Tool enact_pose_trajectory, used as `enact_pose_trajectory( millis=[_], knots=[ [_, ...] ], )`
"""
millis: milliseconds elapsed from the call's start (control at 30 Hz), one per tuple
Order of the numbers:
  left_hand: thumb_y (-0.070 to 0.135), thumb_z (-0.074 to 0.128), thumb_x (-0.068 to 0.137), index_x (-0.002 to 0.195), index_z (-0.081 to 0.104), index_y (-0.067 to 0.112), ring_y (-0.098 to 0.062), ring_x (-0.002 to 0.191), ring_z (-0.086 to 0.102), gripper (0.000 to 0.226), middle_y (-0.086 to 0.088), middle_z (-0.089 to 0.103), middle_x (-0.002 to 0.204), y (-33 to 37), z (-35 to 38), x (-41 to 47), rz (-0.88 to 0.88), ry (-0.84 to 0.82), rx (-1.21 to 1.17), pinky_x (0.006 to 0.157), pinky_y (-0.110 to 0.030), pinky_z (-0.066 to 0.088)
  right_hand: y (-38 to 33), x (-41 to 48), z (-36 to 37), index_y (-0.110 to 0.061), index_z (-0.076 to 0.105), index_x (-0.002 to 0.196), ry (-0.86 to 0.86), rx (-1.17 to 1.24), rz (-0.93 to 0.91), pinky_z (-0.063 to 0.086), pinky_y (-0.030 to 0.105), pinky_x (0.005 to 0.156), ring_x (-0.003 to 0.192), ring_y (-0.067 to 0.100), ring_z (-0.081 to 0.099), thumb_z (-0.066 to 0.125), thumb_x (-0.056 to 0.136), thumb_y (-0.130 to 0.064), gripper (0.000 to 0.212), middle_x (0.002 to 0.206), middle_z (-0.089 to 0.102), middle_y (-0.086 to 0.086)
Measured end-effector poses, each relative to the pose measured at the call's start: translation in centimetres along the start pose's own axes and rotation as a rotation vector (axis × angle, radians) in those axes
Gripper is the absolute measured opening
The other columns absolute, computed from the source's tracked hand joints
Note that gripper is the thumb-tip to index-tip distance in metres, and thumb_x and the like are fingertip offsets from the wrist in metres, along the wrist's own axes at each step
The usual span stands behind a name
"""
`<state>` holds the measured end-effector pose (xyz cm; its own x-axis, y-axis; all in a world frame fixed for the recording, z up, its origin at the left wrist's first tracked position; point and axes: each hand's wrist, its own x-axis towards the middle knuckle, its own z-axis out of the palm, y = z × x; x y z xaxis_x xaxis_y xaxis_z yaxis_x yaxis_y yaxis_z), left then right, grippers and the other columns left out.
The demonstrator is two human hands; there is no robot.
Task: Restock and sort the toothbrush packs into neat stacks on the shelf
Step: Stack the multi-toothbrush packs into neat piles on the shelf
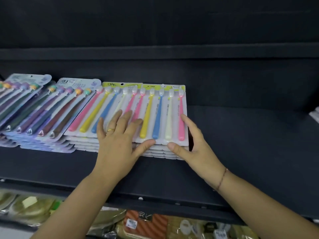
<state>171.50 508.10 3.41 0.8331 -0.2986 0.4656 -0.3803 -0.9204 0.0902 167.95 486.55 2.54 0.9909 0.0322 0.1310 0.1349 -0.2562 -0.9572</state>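
Note:
Two stacks of pastel toothbrush packs lie side by side on the dark shelf [241,135]: a left stack [89,114] and a right stack [164,111], each with pink, yellow, blue and cream brushes. My left hand [119,135] lies flat with spread fingers across the seam between both top packs, its thumb at the right stack's front edge. My right hand [191,144] cups the right stack's front right corner, thumb against the front edge and fingers along the right side. Further left sit two stacks of dark-handled toothbrush packs [34,109].
The shelf stretches bare and dark to the right of the stacks, with a pale object [315,114] at the far right edge. A shelf board [155,52] runs above. Below the shelf front, packaged goods [146,223] fill the lower level.

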Motion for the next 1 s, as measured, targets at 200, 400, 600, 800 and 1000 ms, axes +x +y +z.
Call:
enact_pose_trajectory(
  millis=[200,400,600,800,1000],
  knots=[
    [0.069,0.027,0.093,0.141,0.046,0.015,-0.028,0.146,0.024,0.075,-0.008,0.039,0.152,6.7,-1.6,-0.9,-0.001,0.123,-0.229,0.118,-0.048,0.014,-1.1,-3.3,-4.7,-0.049,0.016,0.148,0.067,-0.001,0.021,0.027,0.026,0.114,0.141,-0.003,0.026,0.066,0.07,-0.061,0.093,0.153,0.023,-0.024],
    [0.076,0.042,0.086,0.14,0.043,0.039,0.01,0.136,0.029,0.066,0.023,0.037,0.146,22.7,-1.4,1.1,-0.045,-0.154,-0.953,0.102,0.001,0.019,-4.3,-9.2,-19.8,-0.042,0.028,0.144,0.391,-0.175,-0.161,0.03,0.019,0.111,0.137,-0.006,0.034,0.063,0.074,-0.057,0.079,0.15,0.036,-0.018],
    [0.068,0.041,0.088,0.115,0.048,0.038,-0.007,0.123,0.048,0.041,0.012,0.053,0.132,39.1,-1.6,6.6,-0.277,-0.692,-1.417,0.103,-0.024,0.035,-5.1,-14.7,-35.0,-0.026,0.05,0.131,0.765,-0.479,-0.227,0.04,0.019,0.1,0.119,0.002,0.048,0.06,0.086,-0.049,0.052,0.128,0.051,-0.01],
    [0.084,0.066,0.059,0.136,0.055,0.018,-0.028,0.124,0.055,0.102,-0.009,0.054,0.14,48.5,0.3,12.8,-0.569,-0.971,-1.701,0.105,-0.047,0.045,-4.7,-16.4,-43.9,-0.024,0.058,0.126,0.903,-0.666,-0.179,0.034,0.019,0.1,0.12,0.01,0.047,0.055,0.096,-0.043,0.035,0.125,0.054,-0.006],
    [0.079,0.079,0.048,0.13,0.061,0.017,-0.035,0.122,0.055,0.104,-0.01,0.056,0.138,51.8,-0.1,15.8,-0.646,-0.99,-1.595,0.104,-0.054,0.042,-2.0,-15.2,-44.9,-0.027,0.049,0.141,0.585,-1.048,0.014,-0.006,0.04,0.12,0.141,0.01,0.031,0.028,0.095,-0.064,0.063,0.147,0.045,-0.008]
  ],
)
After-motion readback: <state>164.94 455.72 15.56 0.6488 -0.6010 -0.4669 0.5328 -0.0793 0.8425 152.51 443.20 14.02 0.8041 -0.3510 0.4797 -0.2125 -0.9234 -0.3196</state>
